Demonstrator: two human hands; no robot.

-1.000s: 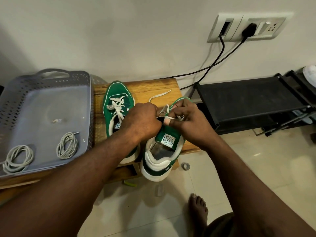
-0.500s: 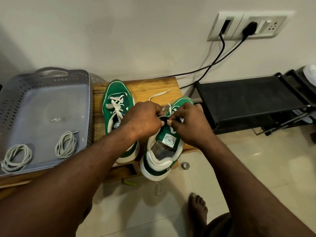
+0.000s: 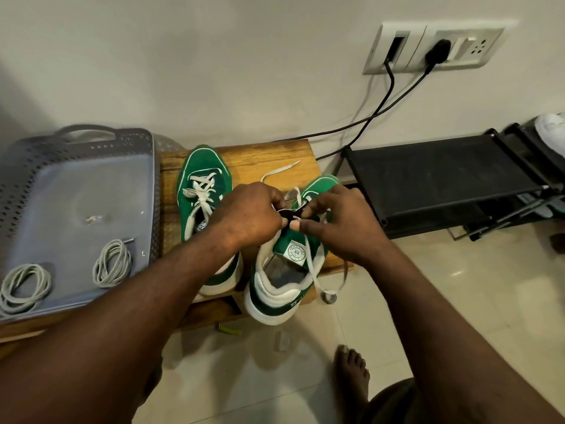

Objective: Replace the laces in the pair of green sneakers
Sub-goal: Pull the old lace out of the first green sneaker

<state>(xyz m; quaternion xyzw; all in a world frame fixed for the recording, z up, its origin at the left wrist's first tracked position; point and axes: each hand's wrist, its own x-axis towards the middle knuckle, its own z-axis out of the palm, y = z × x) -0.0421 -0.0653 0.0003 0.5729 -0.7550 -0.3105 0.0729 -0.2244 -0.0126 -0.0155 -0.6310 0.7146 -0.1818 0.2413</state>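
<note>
The left hand (image 3: 250, 215) and right hand (image 3: 336, 228) pinch the white lace (image 3: 312, 264) of a green sneaker (image 3: 275, 298) overhanging the wooden bench (image 3: 269, 157) at its front edge. The second sneaker (image 3: 201, 166), laced, sits on the bench just beside it.

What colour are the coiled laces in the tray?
Pale grey, close to off-white; both coiled laces lie in the grey tray. Head view shows them best.

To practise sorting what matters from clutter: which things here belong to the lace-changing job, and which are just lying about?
Job: left sneaker, right sneaker, white lace pinched by left hand and right hand, coiled laces, tray.
Lying about: shoe rack, wall socket, cables.
</note>
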